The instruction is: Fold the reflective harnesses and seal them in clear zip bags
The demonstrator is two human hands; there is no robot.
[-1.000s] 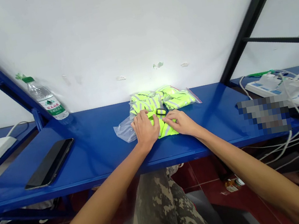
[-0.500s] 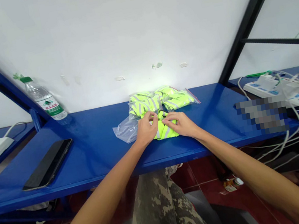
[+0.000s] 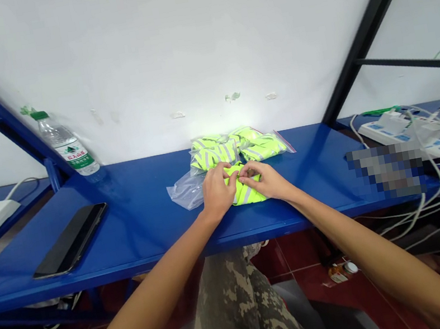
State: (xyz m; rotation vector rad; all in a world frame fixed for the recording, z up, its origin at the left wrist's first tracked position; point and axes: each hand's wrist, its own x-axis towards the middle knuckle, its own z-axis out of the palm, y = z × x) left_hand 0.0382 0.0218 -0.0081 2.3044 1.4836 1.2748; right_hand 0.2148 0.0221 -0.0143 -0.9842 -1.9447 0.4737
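A folded neon-yellow reflective vest (image 3: 250,194) with silver stripes lies on the desk in front of me. My left hand (image 3: 219,188) pinches it from the left with bent fingers. From the right, my right hand (image 3: 263,178) grips its upper middle between thumb and fingertips. The fingertips of both hands almost meet over a small dark part of the vest, largely hidden by them. A clear plastic bag (image 3: 186,191) lies flat beside my left hand. Just behind are several bagged yellow vests (image 3: 218,154), stacked in clear zip bags against the wall.
A water bottle (image 3: 69,145) leans at the back left of the blue desk (image 3: 135,213). Nearer on the left lies a black phone (image 3: 70,240). Power strips stand at both sides, the right one (image 3: 411,136) with tangled white cables (image 3: 438,171). A small bottle (image 3: 343,271) is on the floor.
My hands have drawn slightly closer together over the vest, covering more of its dark part. My left hand has shifted a little to the right. The bags stay where they were.
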